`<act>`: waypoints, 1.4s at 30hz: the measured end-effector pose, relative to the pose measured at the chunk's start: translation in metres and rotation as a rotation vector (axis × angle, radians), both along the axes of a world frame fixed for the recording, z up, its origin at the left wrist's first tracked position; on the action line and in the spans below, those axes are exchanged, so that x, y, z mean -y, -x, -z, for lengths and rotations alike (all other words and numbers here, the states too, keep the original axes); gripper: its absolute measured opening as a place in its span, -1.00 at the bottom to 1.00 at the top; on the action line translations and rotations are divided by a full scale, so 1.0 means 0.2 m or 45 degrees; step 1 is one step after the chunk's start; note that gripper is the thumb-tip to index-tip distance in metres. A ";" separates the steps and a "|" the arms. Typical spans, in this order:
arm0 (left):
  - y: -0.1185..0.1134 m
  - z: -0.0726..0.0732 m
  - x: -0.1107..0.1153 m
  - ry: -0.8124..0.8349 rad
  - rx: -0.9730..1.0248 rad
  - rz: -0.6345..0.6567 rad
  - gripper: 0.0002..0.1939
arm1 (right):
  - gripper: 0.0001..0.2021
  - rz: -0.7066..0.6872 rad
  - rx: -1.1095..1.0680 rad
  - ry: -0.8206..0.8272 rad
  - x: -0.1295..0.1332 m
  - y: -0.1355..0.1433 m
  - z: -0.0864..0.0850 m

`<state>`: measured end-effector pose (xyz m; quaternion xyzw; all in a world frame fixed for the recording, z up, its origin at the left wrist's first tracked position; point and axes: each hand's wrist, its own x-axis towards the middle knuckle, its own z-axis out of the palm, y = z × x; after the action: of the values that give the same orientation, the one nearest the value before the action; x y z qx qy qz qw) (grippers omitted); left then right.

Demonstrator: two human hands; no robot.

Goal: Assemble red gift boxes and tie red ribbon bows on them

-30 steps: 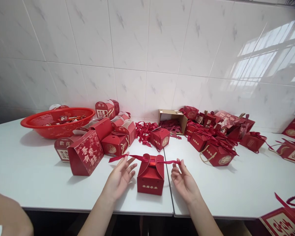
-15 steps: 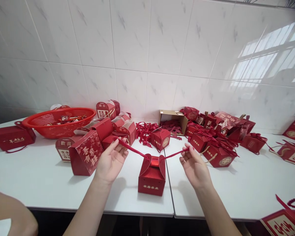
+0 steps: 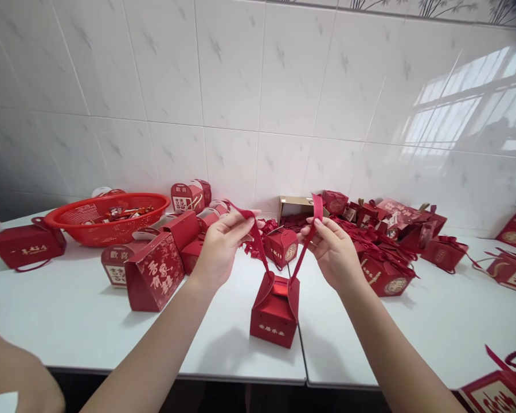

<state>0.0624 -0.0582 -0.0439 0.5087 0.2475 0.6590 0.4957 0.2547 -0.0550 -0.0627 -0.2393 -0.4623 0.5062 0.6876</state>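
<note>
A small red gift box (image 3: pixel 274 321) with gold lettering stands upright on the white table, its curved top flaps partly apart. A red ribbon (image 3: pixel 260 246) runs through the flaps, both ends drawn upward in a V. My left hand (image 3: pixel 224 241) pinches one end between thumb and fingers, above and left of the box. On the other side, my right hand (image 3: pixel 329 244) grips the second end, whose tip sticks up past the fingers. Just behind the box sits another red box (image 3: pixel 281 246) with a round gold emblem.
To the left is a red plastic basket (image 3: pixel 107 218) of wrapped sweets, near a tall patterned red box (image 3: pixel 155 272). Several tied red boxes (image 3: pixel 389 272) crowd the right side. An open cardboard box (image 3: pixel 294 203) is against the tiled wall. Another person's arm (image 3: pixel 15 367) shows lower left.
Both hands have risen and come closer together, lifting the ribbon ends from a wide spread into a steep V. The gift box appears slightly further right.
</note>
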 end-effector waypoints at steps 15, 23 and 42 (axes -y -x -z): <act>-0.07 -0.11 0.08 -0.079 -0.143 0.160 -0.80 | -0.83 -0.028 0.110 0.004 0.04 0.01 -0.12; -0.15 -0.12 0.12 -0.167 -0.554 0.081 -0.72 | -0.87 -0.052 0.360 -0.045 0.11 0.06 -0.11; -0.07 -0.01 0.09 -0.051 -0.840 0.298 -0.72 | -0.72 -0.185 0.458 -0.242 0.10 0.06 0.04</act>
<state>0.0765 -0.0764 -0.0415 0.7288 0.3213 0.4025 0.4513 0.2436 -0.0746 -0.0698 -0.2261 -0.6392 0.4578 0.5751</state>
